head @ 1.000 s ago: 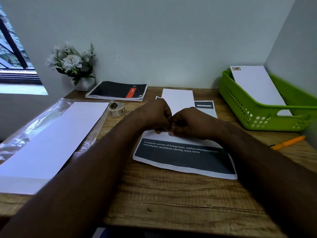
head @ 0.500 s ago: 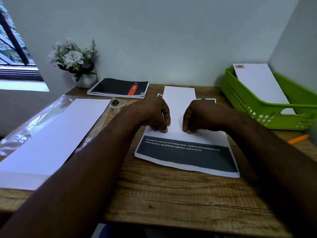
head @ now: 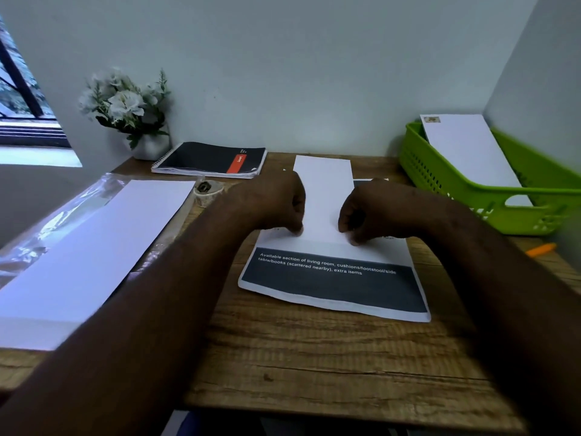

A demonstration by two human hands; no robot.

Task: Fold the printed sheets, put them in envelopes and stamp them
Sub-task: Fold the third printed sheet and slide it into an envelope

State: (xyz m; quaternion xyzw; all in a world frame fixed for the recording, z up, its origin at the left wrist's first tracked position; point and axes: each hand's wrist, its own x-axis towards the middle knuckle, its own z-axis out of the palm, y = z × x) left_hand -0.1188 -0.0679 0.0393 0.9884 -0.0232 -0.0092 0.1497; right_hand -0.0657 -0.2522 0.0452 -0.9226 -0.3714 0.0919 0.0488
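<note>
Two hands | left hand (head: 279,206) and right hand (head: 371,212), fingers curled, press folded sheet (head: 323,196) at table's (head: 314,357) far-centre edge atop printed sheets (head: 333,284) | moved apart since a second ago | crease being run outward; envelope next.

Both hands' fingers (head: 297,229) curl under, hiding their grip on the folded sheet (head: 322,196).

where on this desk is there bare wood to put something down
Bare wooden desk lies along the near edge, in front of the dark-banded printed sheet. Crowded: long white paper stack left, green plastic basket right, black spiral notebook behind.
</note>
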